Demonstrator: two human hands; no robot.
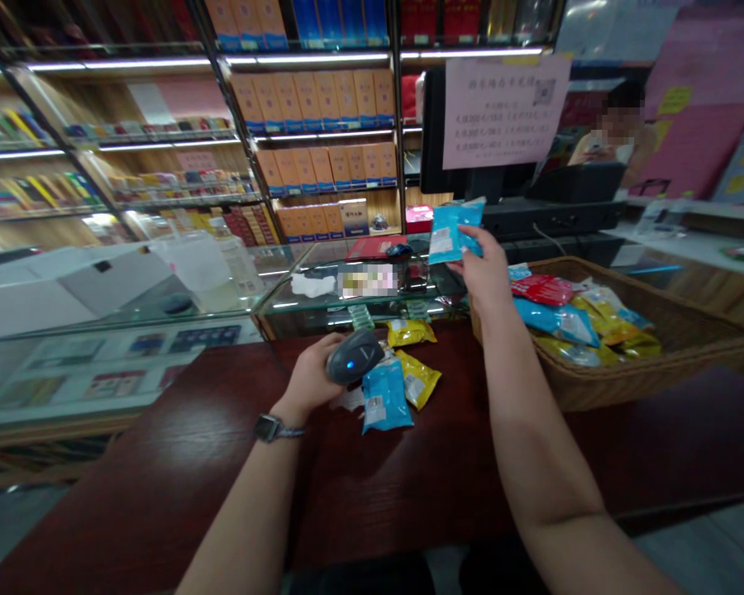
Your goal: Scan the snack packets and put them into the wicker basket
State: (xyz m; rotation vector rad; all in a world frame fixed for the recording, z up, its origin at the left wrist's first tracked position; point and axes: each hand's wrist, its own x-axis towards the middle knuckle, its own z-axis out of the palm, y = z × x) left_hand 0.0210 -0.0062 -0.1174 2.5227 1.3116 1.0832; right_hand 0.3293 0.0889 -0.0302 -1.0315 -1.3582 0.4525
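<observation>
My left hand (313, 380), with a watch on the wrist, is closed round a grey barcode scanner (355, 357) with a blue light, held just above the dark red counter (179, 463). My right hand (484, 268) is raised over the counter and grips a light blue snack packet (451, 231) by its lower edge. Below the scanner lie another blue packet (384, 398) and two yellow packets (419, 378) on the counter.
A wicker basket (670, 364) with several red, blue and yellow packets stands at the right. A glass display case (236, 306) runs behind the counter, shelves of boxed goods behind it. A monitor with a pink notice (502, 107) faces away; a person sits beyond it.
</observation>
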